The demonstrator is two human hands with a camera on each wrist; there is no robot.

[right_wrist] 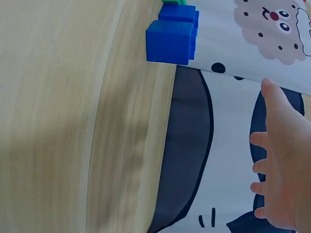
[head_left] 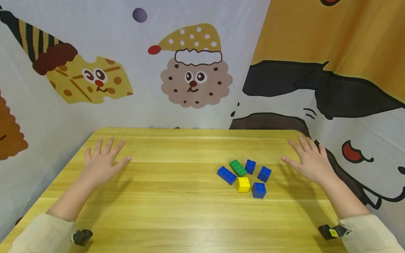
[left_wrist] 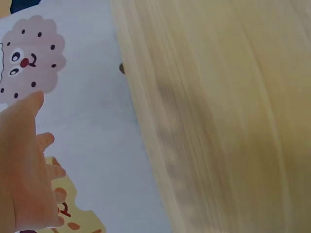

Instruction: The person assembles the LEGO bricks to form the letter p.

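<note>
My left hand is spread wide above the left side of the table, holding nothing. On the other side my right hand hovers with fingers apart, also holding nothing, to the right of a loose group of toy building bricks. In that group are a long blue brick, a green brick, a yellow brick and three smaller blue bricks, one of them the front blue brick. The right wrist view shows a blue brick close up, with another blue one and a bit of green behind.
The wooden table has rounded back corners. Behind it hangs a curtain printed with cartoon faces, and it continues down both sides. A dark device is strapped at each cuff, such as the left wrist camera.
</note>
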